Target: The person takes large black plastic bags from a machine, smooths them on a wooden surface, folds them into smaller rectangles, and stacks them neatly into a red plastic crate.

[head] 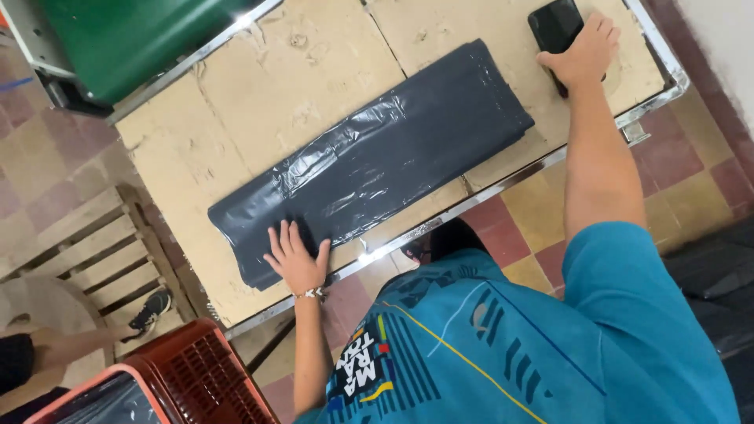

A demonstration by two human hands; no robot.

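A long folded black plastic bag [377,161] is laid lengthwise along the near edge of the cardboard-covered, metal-rimmed bench [259,86]. The left hand [297,259] is pressed flat on the bag's left end, by the near edge. The right hand [581,51] is rested on a flat black phone [554,27] at the bench's right end, just beyond the bag's right end. A red slotted plastic crate [196,377] is placed on the floor off the bench's left end, beside a slatted wooden pallet [94,251].
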